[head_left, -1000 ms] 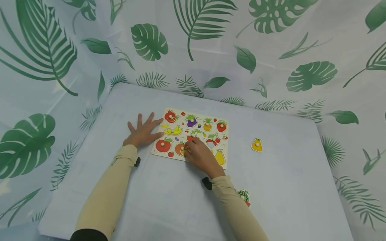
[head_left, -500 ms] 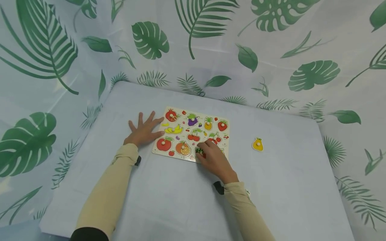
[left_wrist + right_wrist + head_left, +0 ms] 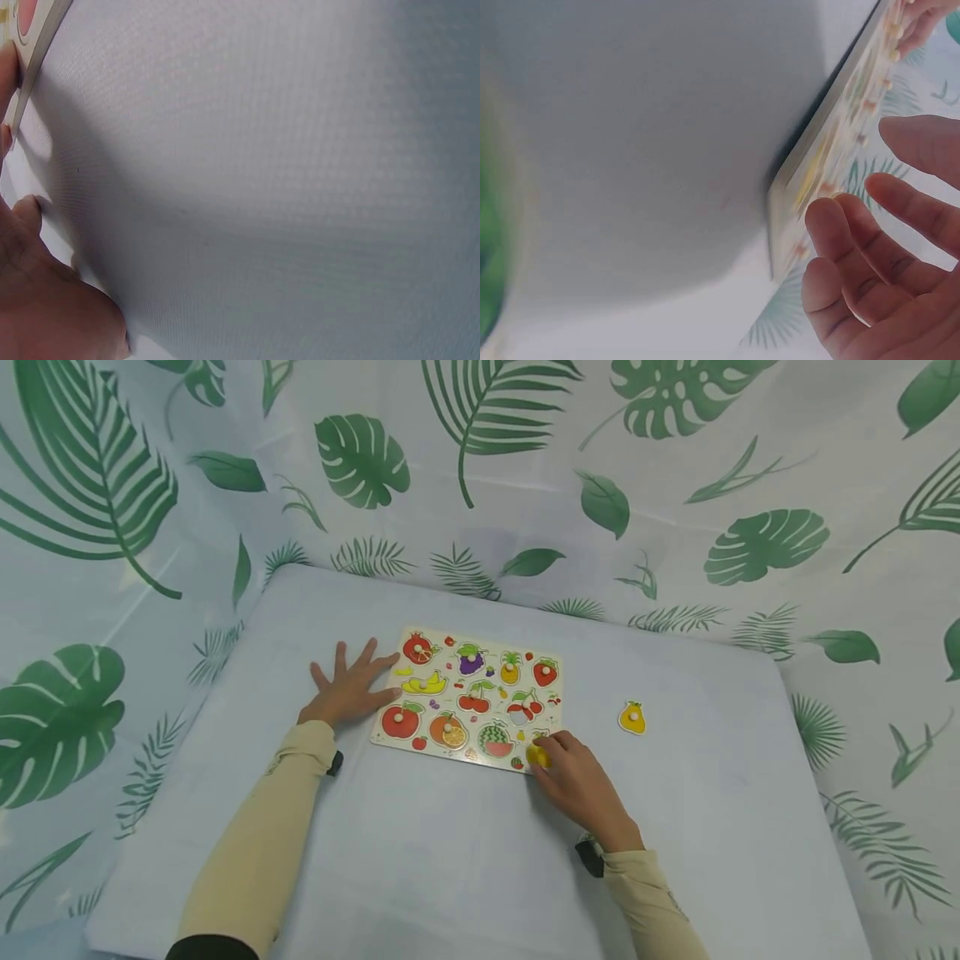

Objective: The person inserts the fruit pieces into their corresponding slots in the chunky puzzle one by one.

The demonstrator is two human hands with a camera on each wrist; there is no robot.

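The fruit puzzle board (image 3: 483, 750) lies on the white-covered table, with knobbed fruit pieces in it. My left hand (image 3: 349, 687) rests on the table with fingers spread, index finger and thumb at the board's left edge. My right hand (image 3: 581, 785) is over the lower right corner, overlapping a yellow fruit picture (image 3: 537, 755). In the right wrist view its fingers are loosely bent, thumb apart, holding nothing. An orange piece (image 3: 447, 730) sits in the bottom row, beside a watermelon picture (image 3: 496, 741). A loose yellow pear piece (image 3: 632, 718) lies right of the board.
A blurred green shape (image 3: 489, 210) shows at the left edge of the right wrist view. Behind the table (image 3: 420, 860) hangs a white cloth (image 3: 517, 485) printed with green leaves; it also covers the left side.
My right hand has drawn back rightward from the orange piece, uncovering the watermelon picture. The left hand stays at the board's edge. The head view has shifted slightly.
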